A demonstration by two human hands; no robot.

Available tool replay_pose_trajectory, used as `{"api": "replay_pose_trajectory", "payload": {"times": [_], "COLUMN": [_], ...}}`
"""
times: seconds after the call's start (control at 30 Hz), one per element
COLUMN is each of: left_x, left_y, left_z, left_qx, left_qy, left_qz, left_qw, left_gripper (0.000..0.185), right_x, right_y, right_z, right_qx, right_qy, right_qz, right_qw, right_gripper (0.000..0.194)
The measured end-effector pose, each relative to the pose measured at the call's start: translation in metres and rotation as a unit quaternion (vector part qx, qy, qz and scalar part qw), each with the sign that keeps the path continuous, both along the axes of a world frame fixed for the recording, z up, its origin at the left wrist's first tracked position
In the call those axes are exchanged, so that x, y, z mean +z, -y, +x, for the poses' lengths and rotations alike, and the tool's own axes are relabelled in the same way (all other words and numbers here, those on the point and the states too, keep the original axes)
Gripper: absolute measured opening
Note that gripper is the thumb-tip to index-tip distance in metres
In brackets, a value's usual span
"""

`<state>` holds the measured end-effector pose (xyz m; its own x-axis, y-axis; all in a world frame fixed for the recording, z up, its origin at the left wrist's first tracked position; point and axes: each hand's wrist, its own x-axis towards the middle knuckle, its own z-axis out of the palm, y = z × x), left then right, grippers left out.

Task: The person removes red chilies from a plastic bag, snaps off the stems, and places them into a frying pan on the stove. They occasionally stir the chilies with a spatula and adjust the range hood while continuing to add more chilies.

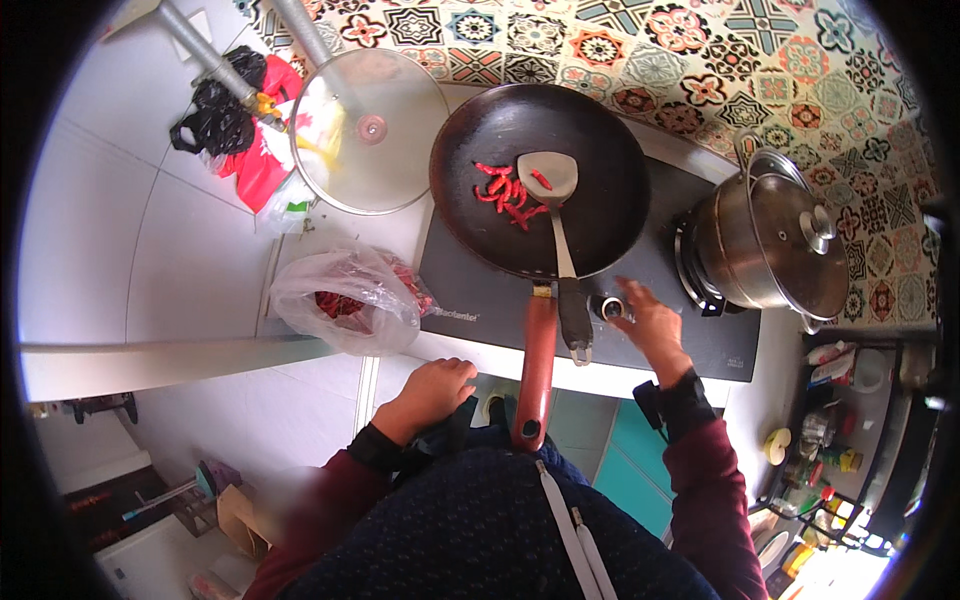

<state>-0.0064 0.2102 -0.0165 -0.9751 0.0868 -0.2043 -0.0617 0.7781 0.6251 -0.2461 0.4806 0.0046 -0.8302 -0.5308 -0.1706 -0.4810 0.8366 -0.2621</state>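
My right hand (654,324) is at the stove's control knob (613,307), fingers and thumb apart. The thumb is close to the knob; whether it touches, I cannot tell. Loosely curled, my left hand (433,391) is in front of the counter edge, its palm side hidden. A dark wok (600,225) sits on the black glass cooktop (480,292), its reddish-brown handle (534,375) pointing towards me. Several dried red chilies (501,191) lie in the wok. A metal spatula (564,247) rests in it, one chili on its blade and its dark grip over the wok's rim.
A lidded steel pot (727,240) stands on the right burner. Left of the wok are a glass lid (405,161) and an open plastic bag (349,341) of dried chilies. Crumpled bags (225,112) lie behind near a metal pipe (202,56). A loaded rack (832,427) stands at right.
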Motion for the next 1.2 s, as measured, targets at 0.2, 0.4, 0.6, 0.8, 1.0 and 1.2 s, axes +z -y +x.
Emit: {"api": "replay_pose_trajectory", "payload": {"times": [0.2, 0.4, 0.6, 0.8, 1.0, 1.2], "left_x": [-0.008, -0.002, -0.008, -0.021, -0.020, 0.015], "left_y": [0.008, 0.018, 0.049, 0.067, 0.075, 0.073], "left_z": [-0.008, -0.032, -0.015, 0.007, 0.004, 0.003], "left_qx": [-0.071, -0.132, -0.122, -0.138, -0.123, -0.105], "left_qy": [0.024, -0.028, -0.004, -0.007, -0.049, -0.107], "left_qz": [-0.003, -0.017, -0.032, 0.018, 0.022, 0.093], "left_qw": [0.997, 0.991, 0.992, 0.990, 0.991, 0.984], "left_gripper": [0.022, 0.022, 0.023, 0.024, 0.021, 0.017], "right_x": [0.075, 0.091, 0.112, 0.128, 0.141, 0.160], "right_y": [0.026, 0.073, 0.080, 0.080, 0.071, 0.040], "right_z": [0.048, 0.061, 0.040, 0.048, 0.069, 0.099], "right_qx": [-0.163, -0.237, -0.230, -0.208, -0.041, -0.158], "right_qy": [0.385, 0.378, 0.474, 0.374, -0.047, 0.030], "right_qz": [-0.410, -0.433, -0.410, -0.389, -0.214, -0.258], "right_qw": [0.810, 0.783, 0.745, 0.816, 0.975, 0.953], "right_gripper": [0.051, 0.053, 0.050, 0.047, 0.047, 0.047]}}
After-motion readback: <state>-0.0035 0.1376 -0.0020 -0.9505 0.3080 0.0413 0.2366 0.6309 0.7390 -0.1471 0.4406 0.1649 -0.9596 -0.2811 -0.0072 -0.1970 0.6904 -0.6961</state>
